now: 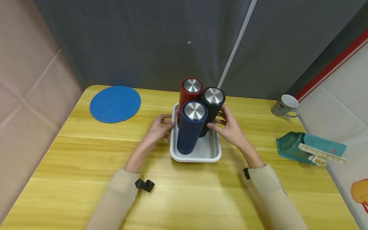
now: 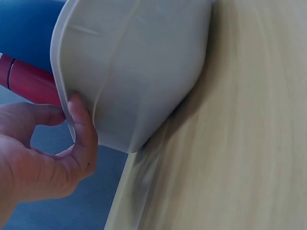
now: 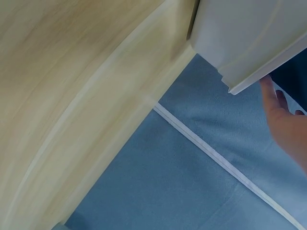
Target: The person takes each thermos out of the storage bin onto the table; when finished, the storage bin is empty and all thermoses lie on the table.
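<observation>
Three thermos bottles with silver lids stand in a pale grey tray: a red thermos at the back, a black thermos on the right and a blue thermos in front. My left hand pinches the tray's left rim; the left wrist view shows thumb and finger on either side of it. On the other side, my right hand holds the black thermos low down, thumb in front and fingers behind. In the right wrist view, a fingertip of that hand lies right at the tray rim.
A round blue placemat lies at the table's back left. Along the right side are a patterned mug and a teal pouch with a white clip. A dark curtain hangs behind the wooden table.
</observation>
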A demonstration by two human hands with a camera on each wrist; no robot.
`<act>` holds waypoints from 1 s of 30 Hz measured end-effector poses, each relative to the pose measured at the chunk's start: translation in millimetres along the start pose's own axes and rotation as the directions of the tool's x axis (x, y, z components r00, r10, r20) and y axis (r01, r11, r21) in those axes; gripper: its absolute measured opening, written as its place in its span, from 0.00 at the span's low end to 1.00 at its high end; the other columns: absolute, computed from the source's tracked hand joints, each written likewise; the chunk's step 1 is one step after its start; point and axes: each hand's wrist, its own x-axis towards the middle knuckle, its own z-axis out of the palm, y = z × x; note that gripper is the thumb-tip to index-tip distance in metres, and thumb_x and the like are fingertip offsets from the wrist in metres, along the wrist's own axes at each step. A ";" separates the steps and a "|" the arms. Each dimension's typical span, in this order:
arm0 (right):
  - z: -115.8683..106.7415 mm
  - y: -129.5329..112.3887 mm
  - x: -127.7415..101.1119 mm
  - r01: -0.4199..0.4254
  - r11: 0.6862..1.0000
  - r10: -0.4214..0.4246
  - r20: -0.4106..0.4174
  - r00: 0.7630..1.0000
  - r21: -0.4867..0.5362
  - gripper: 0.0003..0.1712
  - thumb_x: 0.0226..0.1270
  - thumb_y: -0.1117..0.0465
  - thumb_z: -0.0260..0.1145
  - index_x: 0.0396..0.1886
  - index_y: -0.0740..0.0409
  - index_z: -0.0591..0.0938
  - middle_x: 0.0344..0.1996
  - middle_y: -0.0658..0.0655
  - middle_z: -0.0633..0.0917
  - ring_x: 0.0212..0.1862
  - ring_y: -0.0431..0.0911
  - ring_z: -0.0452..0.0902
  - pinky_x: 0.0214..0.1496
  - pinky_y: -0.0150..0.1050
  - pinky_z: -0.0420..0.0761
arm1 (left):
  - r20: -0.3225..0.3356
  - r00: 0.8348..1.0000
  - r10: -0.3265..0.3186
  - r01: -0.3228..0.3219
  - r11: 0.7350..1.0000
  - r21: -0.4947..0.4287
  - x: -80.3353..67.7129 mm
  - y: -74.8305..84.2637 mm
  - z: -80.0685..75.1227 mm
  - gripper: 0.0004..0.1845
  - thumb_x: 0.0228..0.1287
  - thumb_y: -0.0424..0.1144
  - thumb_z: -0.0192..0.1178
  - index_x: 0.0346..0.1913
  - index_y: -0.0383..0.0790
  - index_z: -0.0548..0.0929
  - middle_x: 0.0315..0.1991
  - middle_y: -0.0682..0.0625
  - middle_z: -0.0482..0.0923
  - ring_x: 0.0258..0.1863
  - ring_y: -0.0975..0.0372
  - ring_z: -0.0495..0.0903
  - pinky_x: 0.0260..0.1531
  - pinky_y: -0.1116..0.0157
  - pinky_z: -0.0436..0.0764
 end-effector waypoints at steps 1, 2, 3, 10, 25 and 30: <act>0.8 -3.2 0.0 0.001 1.000 -0.001 0.000 1.000 -0.002 0.40 0.56 0.76 0.68 0.67 0.71 0.61 0.61 0.69 0.68 0.59 0.61 0.69 0.59 0.57 0.73 | 0.000 1.000 0.002 -0.002 1.000 0.000 -0.1 0.2 -0.1 0.26 0.69 0.31 0.55 0.67 0.31 0.63 0.47 0.38 0.70 0.30 0.60 0.79 0.21 0.65 0.83; 1.4 -4.1 0.4 -0.002 1.000 0.002 -0.001 1.000 -0.004 0.40 0.56 0.76 0.68 0.67 0.71 0.60 0.61 0.69 0.68 0.58 0.61 0.69 0.59 0.57 0.73 | -0.001 1.000 0.003 -0.003 1.000 0.001 0.0 0.4 -0.4 0.26 0.69 0.31 0.54 0.68 0.32 0.63 0.47 0.38 0.69 0.30 0.60 0.79 0.21 0.65 0.83; 1.8 -4.9 0.6 -0.004 1.000 0.004 -0.003 1.000 -0.005 0.40 0.56 0.76 0.68 0.67 0.71 0.60 0.61 0.69 0.68 0.58 0.61 0.69 0.59 0.57 0.74 | -0.003 1.000 0.004 -0.004 1.000 0.000 0.0 0.6 -0.4 0.26 0.68 0.30 0.54 0.68 0.32 0.63 0.47 0.38 0.69 0.30 0.60 0.78 0.21 0.65 0.83; 4.8 -8.1 3.2 -0.002 0.999 0.002 -0.003 1.000 -0.038 0.42 0.55 0.76 0.69 0.68 0.71 0.59 0.62 0.70 0.67 0.59 0.60 0.69 0.59 0.56 0.74 | 0.003 1.000 0.008 -0.008 1.000 -0.022 0.1 0.5 -1.4 0.27 0.67 0.27 0.53 0.68 0.31 0.63 0.46 0.40 0.68 0.28 0.62 0.77 0.19 0.69 0.81; 6.5 -12.1 4.1 0.003 0.994 -0.006 -0.027 1.000 -0.105 0.43 0.55 0.74 0.71 0.68 0.69 0.60 0.61 0.69 0.69 0.58 0.61 0.69 0.57 0.56 0.76 | 0.011 1.000 0.025 -0.024 0.998 -0.058 2.1 -3.1 -1.4 0.27 0.66 0.26 0.53 0.68 0.33 0.64 0.45 0.40 0.68 0.27 0.61 0.77 0.18 0.70 0.80; 7.2 -11.1 4.5 -0.009 0.993 0.005 -0.031 1.000 -0.116 0.43 0.55 0.73 0.71 0.68 0.68 0.60 0.61 0.69 0.69 0.58 0.60 0.70 0.56 0.55 0.77 | 0.012 1.000 0.016 -0.015 0.997 -0.073 1.4 -3.4 -2.0 0.27 0.66 0.26 0.53 0.68 0.33 0.64 0.45 0.41 0.68 0.27 0.61 0.77 0.18 0.70 0.79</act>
